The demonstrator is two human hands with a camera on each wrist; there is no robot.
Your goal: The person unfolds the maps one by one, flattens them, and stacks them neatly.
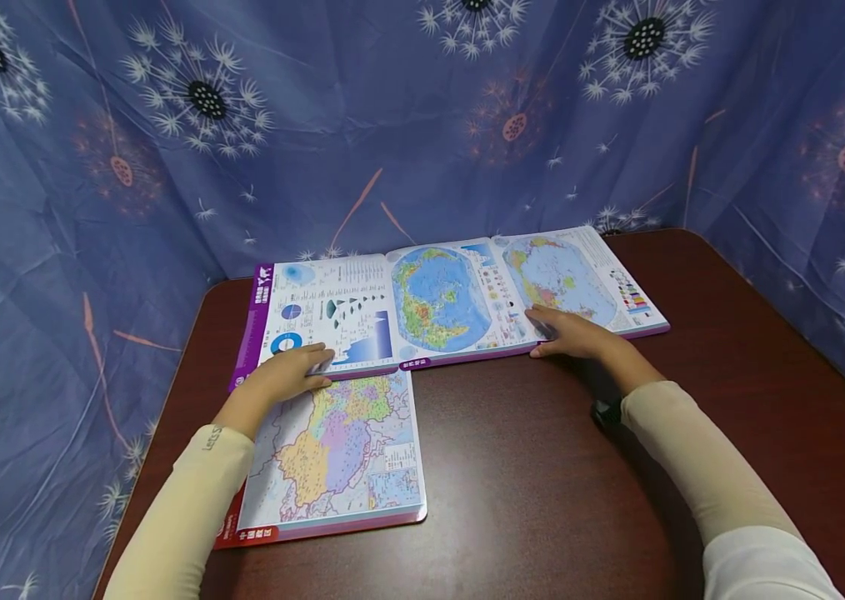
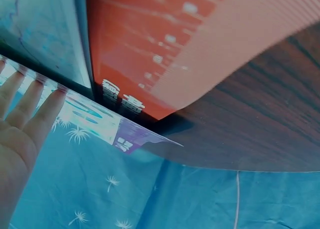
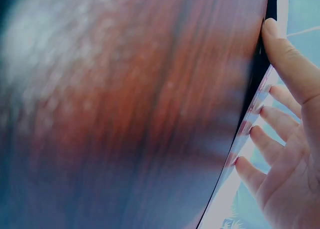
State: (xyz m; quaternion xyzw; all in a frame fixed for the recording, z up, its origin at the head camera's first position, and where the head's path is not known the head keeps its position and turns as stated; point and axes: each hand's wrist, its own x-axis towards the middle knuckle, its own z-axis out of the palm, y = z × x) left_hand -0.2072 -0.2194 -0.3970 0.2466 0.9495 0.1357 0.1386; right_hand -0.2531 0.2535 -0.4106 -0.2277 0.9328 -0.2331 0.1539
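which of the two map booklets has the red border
The nearer map booklet, showing one multicoloured regional map, with a red strip along its bottom left. The wide three-panel map booklet beyond it has purple trim instead.

Indoors, a cloth-screened corner; home, office or studio, cannot tell. Blue-violet cloth (image 1: 362, 125) hangs behind the table (image 1: 512, 450) and along both sides, filling the background. Creases run through it; print of white dandelion heads (image 1: 207, 100) and smaller salmon-coloured ones. Table dark reddish-brown, wood-grained, far corners rounded, pale sheen on the surface. Left wrist view: same cloth, tinted teal, beyond the table edge; right wrist view: streaked grain, blurred. Study-desk look comes from printed matter: purple-edged map panels (image 1: 441, 300) in a row toward the back, red-edged map (image 1: 392, 433) nearer, Chinese lettering on both.
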